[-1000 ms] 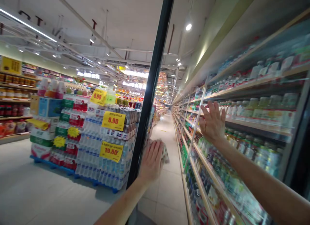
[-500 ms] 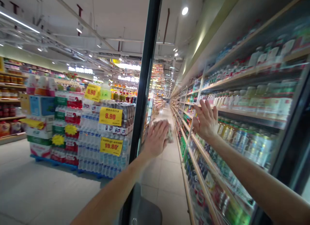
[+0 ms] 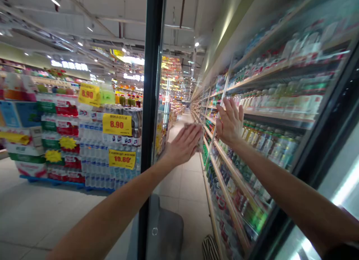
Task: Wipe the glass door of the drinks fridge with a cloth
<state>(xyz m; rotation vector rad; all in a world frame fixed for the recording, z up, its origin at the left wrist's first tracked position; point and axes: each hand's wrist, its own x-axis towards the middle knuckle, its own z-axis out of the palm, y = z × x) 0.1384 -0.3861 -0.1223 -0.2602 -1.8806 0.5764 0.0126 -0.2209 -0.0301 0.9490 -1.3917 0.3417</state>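
Black-framed, the glass door [image 3: 153, 84] could swing if we lean too hard: our flat left hand [image 3: 185, 143] presses a cloth [image 3: 201, 140], seemingly against it; our spread, empty right hand [image 3: 231, 121] may smear it.

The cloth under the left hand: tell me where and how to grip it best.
Best pinched, probably, is the exposed edge of the cloth, just beyond the left hand, coming from the person's right. That edge sticks out, while the flat fingers cover the part beneath them; the right hand, fingers spread, is on that side.
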